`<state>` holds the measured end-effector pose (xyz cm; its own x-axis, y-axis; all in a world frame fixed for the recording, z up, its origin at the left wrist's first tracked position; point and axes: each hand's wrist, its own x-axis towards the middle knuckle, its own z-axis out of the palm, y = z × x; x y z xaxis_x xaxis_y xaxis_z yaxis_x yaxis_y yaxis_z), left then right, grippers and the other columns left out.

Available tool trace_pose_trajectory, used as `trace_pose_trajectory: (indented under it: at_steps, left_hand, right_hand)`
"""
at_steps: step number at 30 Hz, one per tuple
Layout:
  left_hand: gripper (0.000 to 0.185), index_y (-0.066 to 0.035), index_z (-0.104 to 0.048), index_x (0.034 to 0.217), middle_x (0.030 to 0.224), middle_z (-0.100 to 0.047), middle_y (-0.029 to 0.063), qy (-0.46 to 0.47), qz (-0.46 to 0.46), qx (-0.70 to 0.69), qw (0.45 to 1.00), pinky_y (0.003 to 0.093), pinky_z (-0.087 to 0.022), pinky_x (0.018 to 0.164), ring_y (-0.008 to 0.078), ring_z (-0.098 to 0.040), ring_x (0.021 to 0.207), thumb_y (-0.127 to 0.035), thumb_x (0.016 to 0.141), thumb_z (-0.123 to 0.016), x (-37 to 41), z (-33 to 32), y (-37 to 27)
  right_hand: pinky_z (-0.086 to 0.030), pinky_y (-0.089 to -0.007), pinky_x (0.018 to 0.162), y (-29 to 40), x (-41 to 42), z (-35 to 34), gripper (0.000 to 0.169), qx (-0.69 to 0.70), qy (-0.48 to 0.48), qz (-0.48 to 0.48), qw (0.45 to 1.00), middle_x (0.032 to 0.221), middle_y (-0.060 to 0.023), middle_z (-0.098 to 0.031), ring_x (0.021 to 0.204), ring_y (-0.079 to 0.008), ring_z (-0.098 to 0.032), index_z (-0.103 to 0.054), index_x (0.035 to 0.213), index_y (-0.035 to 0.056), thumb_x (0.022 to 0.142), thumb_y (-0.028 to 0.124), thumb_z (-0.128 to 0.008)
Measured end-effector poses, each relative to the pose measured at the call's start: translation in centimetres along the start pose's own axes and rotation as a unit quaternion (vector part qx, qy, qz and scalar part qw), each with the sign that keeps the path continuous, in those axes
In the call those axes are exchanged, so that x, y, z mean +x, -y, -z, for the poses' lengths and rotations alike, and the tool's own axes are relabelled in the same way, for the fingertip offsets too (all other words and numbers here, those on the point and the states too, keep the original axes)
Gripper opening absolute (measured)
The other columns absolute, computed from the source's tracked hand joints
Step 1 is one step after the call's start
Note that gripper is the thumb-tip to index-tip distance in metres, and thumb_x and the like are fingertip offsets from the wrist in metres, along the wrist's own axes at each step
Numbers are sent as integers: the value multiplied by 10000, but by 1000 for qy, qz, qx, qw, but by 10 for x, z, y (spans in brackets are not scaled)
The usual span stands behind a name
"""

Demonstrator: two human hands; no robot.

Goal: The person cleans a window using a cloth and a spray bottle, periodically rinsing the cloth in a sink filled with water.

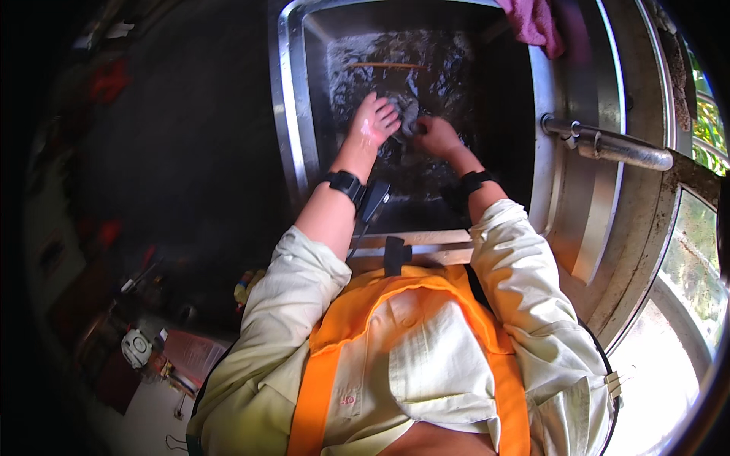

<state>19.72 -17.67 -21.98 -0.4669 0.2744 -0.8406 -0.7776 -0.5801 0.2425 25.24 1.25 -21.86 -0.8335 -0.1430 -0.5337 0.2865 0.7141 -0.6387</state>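
Before me is a deep stainless-steel sink [292,125] with rippling water [365,51] in it. My left hand [373,121] is over the water with its palm turned partly up, its fingers apart and a wet shine on the skin. Close to those fingertips is a crumpled-looking grey wet item [406,111]; blur and splashing hide what it is. My right hand [440,137] has its fingers curled at the item's lower right edge and seems to pinch it. A thin brown strip [388,65] lies across the water beyond both hands.
A pink cloth [533,25] hangs over the sink's far right corner. From the right, a metal pipe [621,148] juts out beside the rim. A dark surface [188,125] spreads to the left. Behind on the left stands a reddish translucent container [191,353].
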Motion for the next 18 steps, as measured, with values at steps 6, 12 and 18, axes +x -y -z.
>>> trace_pose_trajectory:
  at_steps: [6, 12, 18]
  left_hand:
    - [498, -11, -556, 1265, 1314, -590, 169, 184, -103, 20, 977, 464, -404, 1059, 336, -551, 1217, -410, 1017, -391, -46, -31, -39]
    - [547, -64, -574, 1279, 1269, -624, 107, 309, -124, 169, 928, 362, -463, 1023, 237, -606, 1147, -512, 975, -494, -116, -49, -36]
    - [635, -80, -495, 1371, 1218, -620, 168, 412, -142, 300, 849, 444, -499, 994, 306, -640, 1079, -568, 967, -455, -149, -53, -39]
  right_hand:
    - [-512, -256, 750, 88, -67, 77, 299, 283, 7, 109, 953, 885, -8, -656, 807, -86, -599, -665, 1063, 10, 765, 19, -690]
    - [-503, -274, 672, 154, -103, 117, 180, 473, -31, 189, 860, 855, -16, -655, 756, -120, -611, -649, 1028, 27, 861, 93, -640]
    - [-495, -264, 692, 189, -125, 137, 141, 681, -122, 203, 692, 953, -47, -665, 805, -156, -624, -643, 1005, 22, 904, 85, -567]
